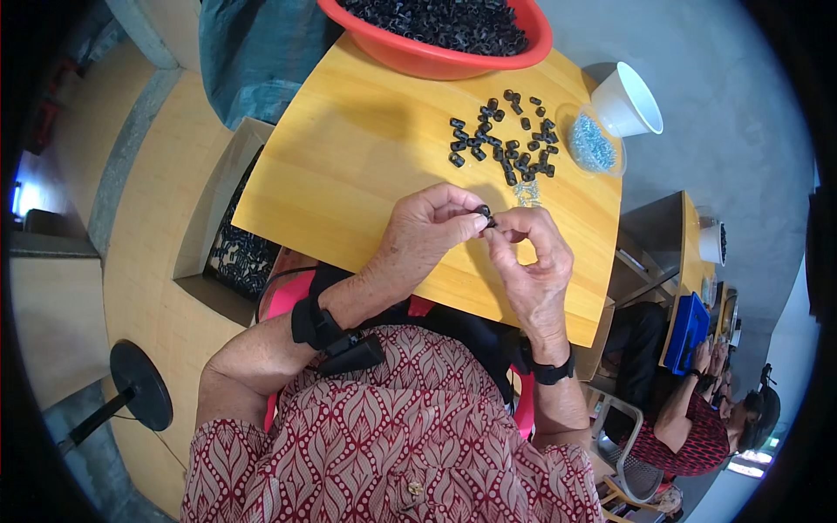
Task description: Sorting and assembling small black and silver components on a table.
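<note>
Over the near part of the wooden table (349, 174), my left hand (423, 228) pinches a small black plastic part (484, 212) between thumb and fingers. My right hand (534, 257) meets it from the right, its thumb and fingertips pressed together against the part's end. Whether a smaller piece sits in the right fingertips is too small to tell. Just beyond my hands lies a little heap of small shiny metal pieces (527, 193). Several more black plastic parts (510, 148) are scattered past that heap.
A red basin (392, 57) full of black parts stands at the table's far edge. To the right are a clear tub (593, 144) of small metal pieces and a tilted white cup (628, 100). A carton (200, 279) sits lower left. A co-worker (689, 427) sits at right by a blue tray (687, 334).
</note>
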